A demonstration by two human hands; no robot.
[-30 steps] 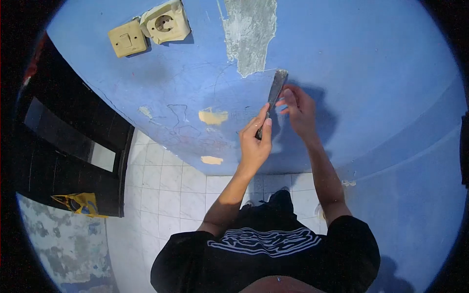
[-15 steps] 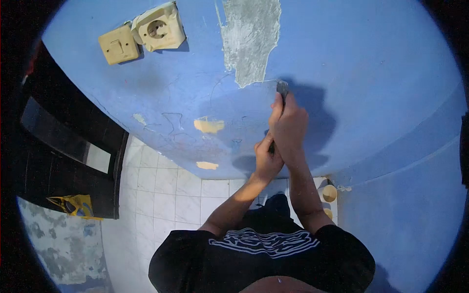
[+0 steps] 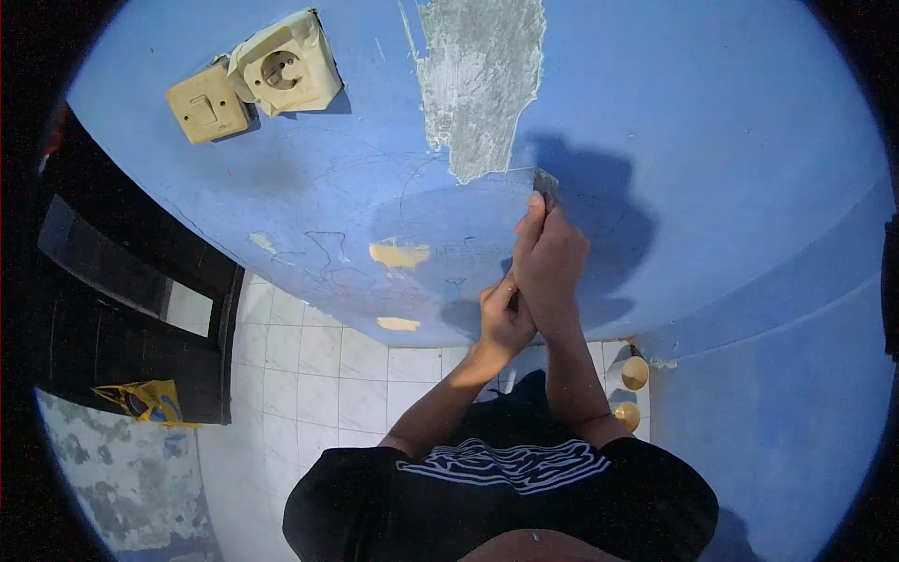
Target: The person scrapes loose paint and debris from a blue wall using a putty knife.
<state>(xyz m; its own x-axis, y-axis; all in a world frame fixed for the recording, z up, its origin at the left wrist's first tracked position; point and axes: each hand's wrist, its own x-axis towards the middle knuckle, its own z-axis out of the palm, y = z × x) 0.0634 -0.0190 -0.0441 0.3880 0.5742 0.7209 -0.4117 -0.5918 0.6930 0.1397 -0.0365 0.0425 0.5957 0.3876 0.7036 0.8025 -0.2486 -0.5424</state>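
A scraper [image 3: 544, 184] with a flat grey blade meets the blue wall [image 3: 730, 197] just below and right of a bare grey patch [image 3: 482, 84]. My right hand [image 3: 552, 258] is closed round it close behind the blade. Lower down, my left hand [image 3: 506, 323] is closed round the dark rear end of the same tool, against my right wrist. Most of the handle is hidden by my fingers. A thin pale scratch line runs from the patch's lower tip towards the blade.
A light switch [image 3: 208, 105] and a loose-looking socket [image 3: 286, 70] are at the upper left. Beige chipped spots [image 3: 400, 253] and scribbles mark the wall. A dark door [image 3: 122, 290], a yellow bag [image 3: 150, 401], white floor tiles [image 3: 309, 375] and two round containers [image 3: 635, 373] lie around.
The view has shifted slightly, so the socket and patch sit lower. Both hands stay closed on the scraper, and its blade remains near the patch's lower right.
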